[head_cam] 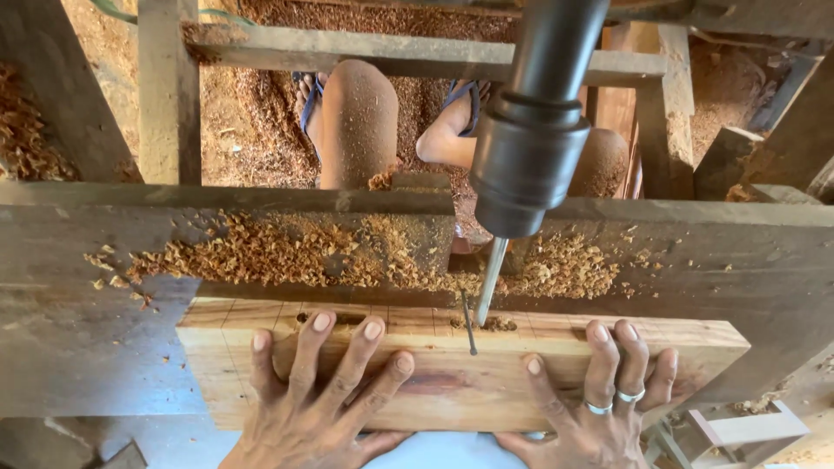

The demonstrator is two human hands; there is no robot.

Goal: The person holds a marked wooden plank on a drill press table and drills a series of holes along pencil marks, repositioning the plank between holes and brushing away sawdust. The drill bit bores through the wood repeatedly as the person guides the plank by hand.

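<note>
left hand [317,395], right hand [599,399]: fingers wide, flat on one smooth plank [452,386] | one steel bit [489,282] at far edge | two rings [612,402] | shavings [287,252] on bench [69,304]

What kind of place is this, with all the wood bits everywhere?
Probably a woodworking shop. A drill points its bit down at a plank held flat by the left hand and right hand. Wood shavings are piled on the bench and cover the floor.

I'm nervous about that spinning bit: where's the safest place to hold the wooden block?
Probably the wooden block is best held flat on its broad top face, from the near side, one hand either side of the drill bit, as the left hand and right hand do.
</note>
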